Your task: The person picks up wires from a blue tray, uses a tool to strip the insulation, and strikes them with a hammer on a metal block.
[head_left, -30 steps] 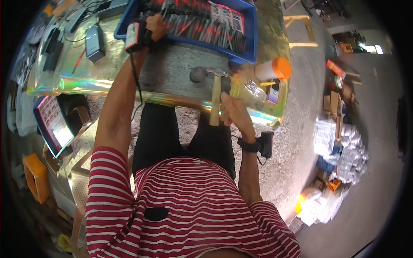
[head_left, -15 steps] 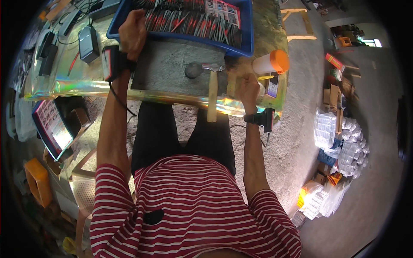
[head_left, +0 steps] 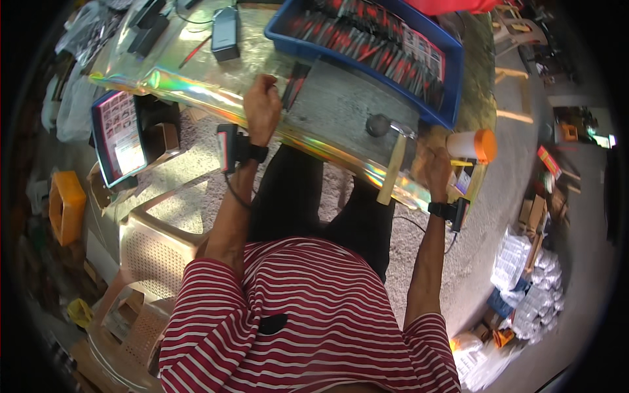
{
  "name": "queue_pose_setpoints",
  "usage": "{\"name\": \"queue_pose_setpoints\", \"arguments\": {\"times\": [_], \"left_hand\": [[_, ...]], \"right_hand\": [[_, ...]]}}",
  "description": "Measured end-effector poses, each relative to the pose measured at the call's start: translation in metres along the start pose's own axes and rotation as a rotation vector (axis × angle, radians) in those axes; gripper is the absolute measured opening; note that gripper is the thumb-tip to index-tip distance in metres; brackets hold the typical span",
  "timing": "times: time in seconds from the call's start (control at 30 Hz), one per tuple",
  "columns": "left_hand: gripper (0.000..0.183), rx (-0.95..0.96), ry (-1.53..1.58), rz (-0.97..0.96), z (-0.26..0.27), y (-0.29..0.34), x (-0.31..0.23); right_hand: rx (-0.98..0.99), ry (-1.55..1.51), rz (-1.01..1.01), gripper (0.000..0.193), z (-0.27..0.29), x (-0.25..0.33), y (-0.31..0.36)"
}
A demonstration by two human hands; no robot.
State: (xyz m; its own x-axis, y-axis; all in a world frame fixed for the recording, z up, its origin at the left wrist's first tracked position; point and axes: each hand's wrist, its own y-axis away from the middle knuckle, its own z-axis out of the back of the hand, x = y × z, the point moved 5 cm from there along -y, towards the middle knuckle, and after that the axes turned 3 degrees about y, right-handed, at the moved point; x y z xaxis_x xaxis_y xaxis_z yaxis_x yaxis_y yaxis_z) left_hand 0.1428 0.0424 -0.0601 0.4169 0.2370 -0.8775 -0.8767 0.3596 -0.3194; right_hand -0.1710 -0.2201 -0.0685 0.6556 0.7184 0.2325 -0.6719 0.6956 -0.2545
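Observation:
My left hand (head_left: pixel 262 108) is over the table's near edge, fingers curled closed; whatever they may hold is hidden. Beside it, several slim dark and red pieces (head_left: pixel 296 84) lie at the left end of a dark grey slab (head_left: pixel 347 98). A hammer (head_left: pixel 395 160) with a pale wooden handle lies on the slab's right part, its handle jutting past the table edge. A round dark knob (head_left: pixel 377 125) touches its head. Right of the hammer my right hand (head_left: pixel 436 167) is closed low at the table, its fingertips blurred. Next to it lies a white jar with an orange lid (head_left: pixel 481 145).
A blue bin (head_left: pixel 367 69) full of slim dark and red pieces stands behind the slab. A grey box-shaped device (head_left: pixel 225 36) and cables are at the back left. A plastic chair (head_left: pixel 157 255) and an orange crate (head_left: pixel 67 208) stand at left; wrapped packs (head_left: pixel 511 262) lie at right.
My view has turned, so the table shifts right and tilts. My left hand has come from the bin's left corner toward the near edge; slim pieces now show beside it. My right hand stays near the hammer.

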Motion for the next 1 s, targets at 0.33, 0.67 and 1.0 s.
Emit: {"name": "queue_pose_setpoints", "arguments": {"times": [0.33,0.67,1.0], "left_hand": [[0.023,0.142,-0.309,-0.099,-0.018,-0.003,0.005],[0.018,0.332,-0.453,-0.025,-0.022,-0.014,-0.003],[0.014,0.160,-0.498,-0.208,-0.041,-0.023,0.035]], "right_hand": [[-0.020,0.001,-0.054,0.016,-0.008,-0.011,-0.013],[-0.062,-0.356,-0.152,0.024,-0.014,-0.017,-0.009],[-0.049,-0.387,-0.143,0.012,-0.043,-0.044,-0.004]]}}
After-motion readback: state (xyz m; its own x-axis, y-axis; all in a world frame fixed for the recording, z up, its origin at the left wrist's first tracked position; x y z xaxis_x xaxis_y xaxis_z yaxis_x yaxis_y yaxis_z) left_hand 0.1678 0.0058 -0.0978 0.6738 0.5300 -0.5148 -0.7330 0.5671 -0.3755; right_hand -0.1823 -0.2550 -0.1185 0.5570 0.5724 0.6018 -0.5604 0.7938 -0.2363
